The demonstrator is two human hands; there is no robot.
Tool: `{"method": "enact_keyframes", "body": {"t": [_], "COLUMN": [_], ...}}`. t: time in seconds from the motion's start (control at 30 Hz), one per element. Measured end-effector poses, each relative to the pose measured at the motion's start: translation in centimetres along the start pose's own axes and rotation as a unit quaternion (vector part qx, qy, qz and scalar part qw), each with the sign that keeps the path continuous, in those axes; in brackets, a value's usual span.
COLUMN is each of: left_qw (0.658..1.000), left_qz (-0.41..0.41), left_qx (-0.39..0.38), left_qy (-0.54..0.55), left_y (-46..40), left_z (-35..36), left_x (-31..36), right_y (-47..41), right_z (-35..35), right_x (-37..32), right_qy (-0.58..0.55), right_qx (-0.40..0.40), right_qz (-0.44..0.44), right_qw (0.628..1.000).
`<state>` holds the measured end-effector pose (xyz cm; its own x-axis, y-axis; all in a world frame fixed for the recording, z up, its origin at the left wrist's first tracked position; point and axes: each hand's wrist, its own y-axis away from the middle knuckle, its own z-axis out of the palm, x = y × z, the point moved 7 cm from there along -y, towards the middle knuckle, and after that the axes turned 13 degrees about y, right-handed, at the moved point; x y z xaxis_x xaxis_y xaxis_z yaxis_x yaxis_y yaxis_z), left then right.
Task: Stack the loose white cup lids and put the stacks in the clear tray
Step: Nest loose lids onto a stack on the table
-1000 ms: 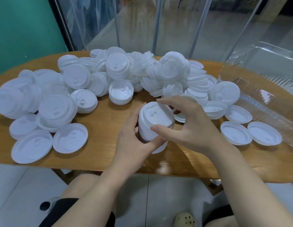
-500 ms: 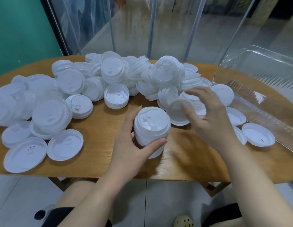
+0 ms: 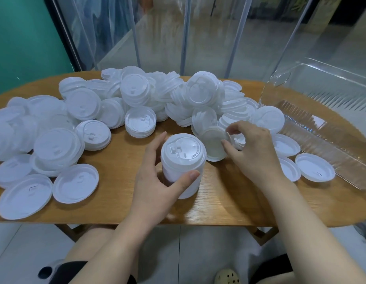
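Observation:
A tall stack of white cup lids stands near the front middle of the wooden table. My left hand grips it, thumb in front and fingers behind. Just right of the stack, my right hand pinches the edge of a single tilted lid. A big heap of loose white lids spreads across the back and left of the table. The clear tray lies at the right with nothing in it.
Several single lids lie upside down between my right hand and the tray. More flat lids sit at the front left edge. Glass panels and a green wall stand behind the table.
My right hand left the top of the stack, reached right to the loose lids and took hold of one. My left hand kept its grip on the stack.

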<state>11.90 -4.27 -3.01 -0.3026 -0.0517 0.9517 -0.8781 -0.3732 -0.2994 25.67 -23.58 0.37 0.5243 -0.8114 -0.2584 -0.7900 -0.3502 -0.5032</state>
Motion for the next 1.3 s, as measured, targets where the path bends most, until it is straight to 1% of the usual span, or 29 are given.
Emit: {"method": "enact_keyframes", "body": {"t": [0.07, 0.17, 0.23, 0.3, 0.47, 0.53, 0.57, 0.7, 0.83, 0.9, 1.0, 1.1, 1.2, 1.23, 1.3], "left_qw": [1.000, 1.000, 1.000, 1.000, 1.000, 1.000, 1.000, 1.000, 1.000, 1.000, 1.000, 1.000, 1.000, 1.000, 1.000], "left_qz": [0.006, 0.015, 0.015, 0.014, 0.012, 0.013, 0.014, 0.010, 0.006, 0.003, 0.000, 0.000, 0.001, 0.002, 0.003], "left_qx": [-0.004, -0.008, -0.009, -0.005, -0.004, -0.003, -0.002, -0.003, -0.002, -0.001, 0.000, 0.001, 0.001, 0.000, -0.001], "left_qy": [0.000, -0.004, -0.002, 0.000, -0.003, -0.002, -0.002, -0.003, -0.007, -0.007, -0.006, -0.010, -0.005, -0.002, -0.001], "left_y": [0.0, 0.0, 0.0, 0.0, 0.0, -0.1, -0.1, -0.1, -0.1, 0.0, -0.1, -0.1, -0.1, -0.1, -0.1], "left_z": [0.1, 0.2, 0.3, 0.2, 0.1, 0.1, 0.1, 0.0, 0.0, 0.0, 0.0, -0.1, -0.1, -0.1, -0.1], "left_x": [0.2, 0.5, 0.6, 0.6, 0.6, 0.6, 0.5, 0.4, 0.2, 0.1, 0.1, 0.0, 0.1, 0.2, 0.2], "right_y": [0.2, 0.7, 0.7, 0.7, 0.2, 0.1, 0.1, 0.5, 0.6, 0.8, 1.4, 1.7, 2.3, 2.6, 2.9], "right_z": [-0.2, 0.5, 1.0, 1.1, -0.7, -0.9, -0.9, -0.5, -0.5, 0.1, 0.8, 0.3, 0.0, 0.0, 0.0], "right_x": [-0.4, -0.7, -0.7, -0.3, 0.3, 0.2, 0.1, -0.2, -0.4, -0.2, -0.1, -0.7, -0.7, -0.6, -0.4], "right_qy": [-0.036, -0.115, -0.107, -0.088, -0.014, -0.012, -0.019, -0.065, -0.116, -0.128, -0.097, -0.081, -0.060, -0.041, -0.024], "right_qx": [-0.017, -0.090, -0.111, -0.094, 0.010, 0.018, 0.010, -0.061, -0.086, -0.135, -0.216, -0.266, -0.331, -0.346, -0.350], "right_qz": [-0.011, 0.003, -0.004, -0.002, 0.005, 0.002, -0.002, -0.009, -0.018, -0.013, -0.002, 0.000, 0.010, 0.008, 0.009], "right_qw": [0.999, 0.989, 0.988, 0.992, 1.000, 1.000, 1.000, 0.996, 0.989, 0.983, 0.972, 0.960, 0.942, 0.937, 0.936]}}
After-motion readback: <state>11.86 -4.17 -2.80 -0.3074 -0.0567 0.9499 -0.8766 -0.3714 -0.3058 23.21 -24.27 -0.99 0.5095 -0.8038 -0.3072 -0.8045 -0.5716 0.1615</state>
